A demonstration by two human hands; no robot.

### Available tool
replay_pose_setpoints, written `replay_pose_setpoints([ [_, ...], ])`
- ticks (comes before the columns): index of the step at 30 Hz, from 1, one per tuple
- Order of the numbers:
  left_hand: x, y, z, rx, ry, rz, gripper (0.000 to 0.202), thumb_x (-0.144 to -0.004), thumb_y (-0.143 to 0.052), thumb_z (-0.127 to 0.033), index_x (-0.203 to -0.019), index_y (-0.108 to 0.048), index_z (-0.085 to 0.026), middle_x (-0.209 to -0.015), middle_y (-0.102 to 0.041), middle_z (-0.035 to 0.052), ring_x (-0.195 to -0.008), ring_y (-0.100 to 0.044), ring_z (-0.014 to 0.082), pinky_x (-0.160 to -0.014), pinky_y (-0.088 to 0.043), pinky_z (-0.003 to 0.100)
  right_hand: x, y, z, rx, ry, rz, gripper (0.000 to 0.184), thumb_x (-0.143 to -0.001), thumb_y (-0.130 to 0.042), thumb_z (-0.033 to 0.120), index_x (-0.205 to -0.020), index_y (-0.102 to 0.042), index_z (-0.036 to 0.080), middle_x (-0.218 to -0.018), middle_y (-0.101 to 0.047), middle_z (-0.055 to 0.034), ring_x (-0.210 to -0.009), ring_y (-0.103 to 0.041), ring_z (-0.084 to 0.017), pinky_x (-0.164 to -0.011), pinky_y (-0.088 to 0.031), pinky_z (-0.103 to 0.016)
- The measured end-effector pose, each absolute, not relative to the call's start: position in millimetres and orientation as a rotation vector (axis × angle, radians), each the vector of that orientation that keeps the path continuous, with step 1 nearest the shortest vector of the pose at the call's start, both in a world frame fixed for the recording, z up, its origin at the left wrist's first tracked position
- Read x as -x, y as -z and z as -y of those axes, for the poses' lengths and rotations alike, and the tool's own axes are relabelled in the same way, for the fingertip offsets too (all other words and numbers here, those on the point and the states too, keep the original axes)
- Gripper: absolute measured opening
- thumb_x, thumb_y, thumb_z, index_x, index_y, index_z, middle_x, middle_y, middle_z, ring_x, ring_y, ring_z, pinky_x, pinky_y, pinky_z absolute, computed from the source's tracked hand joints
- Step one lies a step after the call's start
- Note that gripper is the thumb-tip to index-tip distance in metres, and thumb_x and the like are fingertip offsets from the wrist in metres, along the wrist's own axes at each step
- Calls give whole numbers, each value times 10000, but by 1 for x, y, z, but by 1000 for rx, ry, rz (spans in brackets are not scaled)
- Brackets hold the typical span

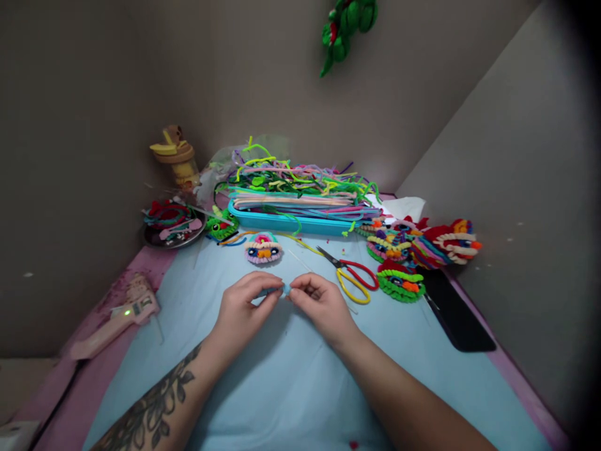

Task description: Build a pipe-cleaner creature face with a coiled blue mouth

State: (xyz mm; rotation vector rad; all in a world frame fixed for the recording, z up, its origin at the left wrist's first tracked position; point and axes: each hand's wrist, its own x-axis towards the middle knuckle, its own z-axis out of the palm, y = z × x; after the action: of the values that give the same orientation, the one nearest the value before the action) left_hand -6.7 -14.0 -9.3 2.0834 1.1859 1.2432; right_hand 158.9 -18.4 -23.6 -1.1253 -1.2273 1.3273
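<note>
My left hand [248, 307] and my right hand [323, 307] meet over the middle of the table, both with fingers pinched. Between their fingertips is a small light blue pipe cleaner piece [286, 289], mostly covered by the fingers. Just beyond the hands sits a round pipe cleaner bird face [263, 249] with an orange beak. Scissors [353, 275] with one red and one yellow handle lie beyond my right hand, blades partly apart. A thin white stick [300, 260] lies on the blue cloth behind my fingers.
A blue tray [291, 223] heaped with pipe cleaners stands at the back. Finished pipe cleaner pieces [401, 282] and a black phone [462, 316] lie right. A pink glue gun [122, 319], its light green, rests left near a metal bowl [174, 238] and a yellow-brown cup [181, 163].
</note>
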Motion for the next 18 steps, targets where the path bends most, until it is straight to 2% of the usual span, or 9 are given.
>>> replay_pose_setpoints([
  [4,7,8,13,-2049,-1225,-1172,116,-779,-620,-116,-848,-695,-171,-874,-718,55,-850,-654,154,-777,-516,254,-160,22,18,1121,-1442,1179,212,-691,-685,375,-757,-618,186,-660,-656,-7,-627,-614,-144,-596,-476,-256],
  [9,9,3,11,-1857,-1081,-1194,126,-803,-608,-206,-861,-719,-187,-916,-726,61,-886,-660,175,-765,-523,271,-161,22,17,1153,-1506,1147,241,-694,-681,411,-763,-625,187,-626,-624,12,-584,-598,-126,-555,-460,-238],
  [14,8,4,12,-1797,-1074,-1259,133,-786,-614,-210,-869,-715,-184,-901,-718,56,-884,-653,175,-767,-514,270,-162,26,16,1137,-1522,1187,254,-751,-615,439,-786,-608,187,-628,-603,15,-565,-574,-115,-554,-449,-240],
  [18,6,5,15,-1791,-1093,-1310,122,-778,-616,-205,-858,-708,-189,-898,-704,46,-857,-651,162,-691,-516,230,-161,27,17,1103,-1370,1341,216,-733,-645,353,-879,-595,201,-725,-619,4,-681,-592,-140,-641,-476,-265],
])
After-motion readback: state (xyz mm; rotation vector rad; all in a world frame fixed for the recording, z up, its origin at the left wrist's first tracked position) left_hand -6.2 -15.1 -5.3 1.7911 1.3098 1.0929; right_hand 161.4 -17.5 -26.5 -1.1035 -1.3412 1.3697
